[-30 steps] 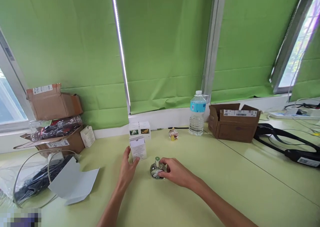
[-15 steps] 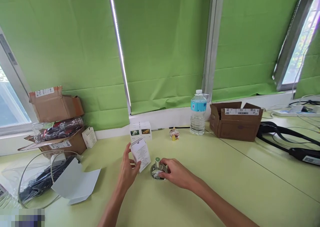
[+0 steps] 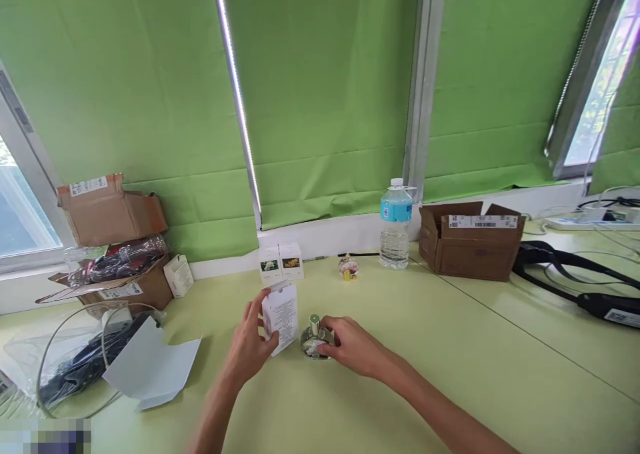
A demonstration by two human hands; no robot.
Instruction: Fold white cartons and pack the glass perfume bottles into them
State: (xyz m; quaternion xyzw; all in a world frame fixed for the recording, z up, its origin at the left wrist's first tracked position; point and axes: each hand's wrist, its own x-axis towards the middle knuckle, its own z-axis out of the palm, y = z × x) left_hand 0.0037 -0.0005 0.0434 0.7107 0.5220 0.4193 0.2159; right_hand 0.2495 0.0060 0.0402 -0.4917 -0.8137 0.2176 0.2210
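Note:
A white printed box stands upright on the green table, its top edge at the back, and my left hand grips it by its left side between thumb and fingers. Just to its right, a round glass bottle with a shiny green-tinted cap stands on the table. My right hand holds that bottle from the right, thumb in front and fingers behind. A small gap separates box and bottle.
Behind are two small picture boxes, a small round bottle and a water bottle. An open brown carton stands right. At left are stacked cartons, a folded white sheet and a bagged black item.
My left hand has shifted slightly left with the white box, which now stands straighter instead of leaning. My right hand and the bottle have hardly moved.

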